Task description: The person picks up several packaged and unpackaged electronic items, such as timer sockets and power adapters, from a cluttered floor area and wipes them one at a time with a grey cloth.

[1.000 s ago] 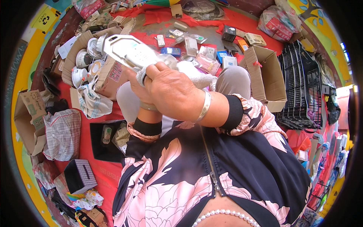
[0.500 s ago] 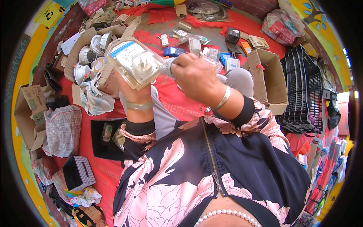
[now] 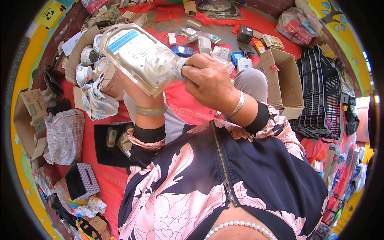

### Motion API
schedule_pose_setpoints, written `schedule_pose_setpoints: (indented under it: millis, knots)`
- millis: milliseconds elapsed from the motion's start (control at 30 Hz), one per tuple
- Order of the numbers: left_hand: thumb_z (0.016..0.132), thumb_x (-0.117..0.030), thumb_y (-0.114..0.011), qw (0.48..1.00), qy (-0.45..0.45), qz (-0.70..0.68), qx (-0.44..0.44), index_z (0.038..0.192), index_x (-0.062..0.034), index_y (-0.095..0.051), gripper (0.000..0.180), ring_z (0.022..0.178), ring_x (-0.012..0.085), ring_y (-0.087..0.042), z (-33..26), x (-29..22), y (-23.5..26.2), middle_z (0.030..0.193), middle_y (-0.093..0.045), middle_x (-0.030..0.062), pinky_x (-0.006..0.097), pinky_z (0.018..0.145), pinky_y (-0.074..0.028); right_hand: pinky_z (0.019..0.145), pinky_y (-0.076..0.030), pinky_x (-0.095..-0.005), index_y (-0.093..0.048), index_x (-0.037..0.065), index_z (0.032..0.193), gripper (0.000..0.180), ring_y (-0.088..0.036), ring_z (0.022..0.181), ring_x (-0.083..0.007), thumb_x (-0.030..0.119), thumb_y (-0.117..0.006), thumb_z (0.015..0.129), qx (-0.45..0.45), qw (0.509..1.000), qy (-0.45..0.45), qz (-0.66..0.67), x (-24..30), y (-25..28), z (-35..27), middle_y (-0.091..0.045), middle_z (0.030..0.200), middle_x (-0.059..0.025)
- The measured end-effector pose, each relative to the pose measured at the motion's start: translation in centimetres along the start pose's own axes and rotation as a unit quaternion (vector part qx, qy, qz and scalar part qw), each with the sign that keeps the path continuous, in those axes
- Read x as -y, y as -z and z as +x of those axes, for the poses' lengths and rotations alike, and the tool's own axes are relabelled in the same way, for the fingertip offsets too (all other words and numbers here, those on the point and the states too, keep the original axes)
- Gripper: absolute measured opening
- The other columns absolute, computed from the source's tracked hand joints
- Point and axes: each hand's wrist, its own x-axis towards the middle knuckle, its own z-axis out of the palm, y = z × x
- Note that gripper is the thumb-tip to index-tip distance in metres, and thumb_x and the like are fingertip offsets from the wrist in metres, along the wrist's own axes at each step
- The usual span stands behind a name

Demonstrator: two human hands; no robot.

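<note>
Blister pack now raised high and tilted, its clear front facing up; a second ago the right hand covered it. Left hand grips beneath; right fingers pinch its edge. Inspection looks underway.

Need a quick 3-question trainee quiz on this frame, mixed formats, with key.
1. True or false: the clear blister pack lies flat on the red mat.
2. Which hand pinches the grey cloth against the pack? A) left hand B) right hand C) neither
3. Fill in: the open cardboard box beside the person's right knee stands next to a stack of black plastic ____.

Key:
1. False. It is held up off the mat, the left hand behind it.
2. B, the right hand.
3. crates
</note>
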Motion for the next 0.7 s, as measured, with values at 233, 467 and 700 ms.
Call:
schedule_pose_setpoints:
  millis: [233, 467, 700]
  knots:
    - [0.094, -0.047, -0.038, 0.989, -0.051, 0.125, -0.060, 0.127, -0.0089, -0.044, 0.051, 0.104, 0.0217, -0.056, -0.7, 0.7, 1.2, 0.120, -0.054, 0.0069, 0.036, 0.086, -0.048, 0.062, -0.047, -0.0368, -0.060, 0.003, 0.075, 0.013, -0.054, 0.070, -0.0290, 0.000, -0.061, 0.062, 0.019, 0.999, 0.013, 0.028, 1.2, -0.4, 0.2, -0.054, 0.079, -0.0090]
    - [0.096, -0.047, -0.032, 0.998, 0.039, -0.034, -0.028, 0.133, -0.0082, -0.038, 0.054, 0.110, 0.0223, -0.052, -1.1, 0.4, 2.2, 0.126, -0.048, 0.0080, 0.036, 0.092, -0.046, 0.065, -0.048, -0.0368, -0.061, 0.002, 0.079, 0.011, -0.056, 0.077, -0.0314, 0.005, -0.062, 0.069, 0.083, 0.966, 0.028, 0.242, 2.9, -0.8, -0.5, -0.055, 0.083, -0.0119]
    - [0.091, -0.055, -0.034, 0.995, 0.024, 0.077, -0.057, 0.133, -0.0091, -0.038, 0.062, 0.109, 0.0290, -0.054, -1.0, 0.2, 0.9, 0.126, -0.048, 0.0104, 0.042, 0.089, -0.048, 0.076, -0.049, -0.0347, -0.062, -0.001, 0.101, 0.023, -0.060, 0.086, -0.0258, 0.006, -0.062, 0.079, -0.100, 0.897, -0.210, 0.376, 0.2, 5.1, 1.6, -0.060, 0.098, -0.0139]
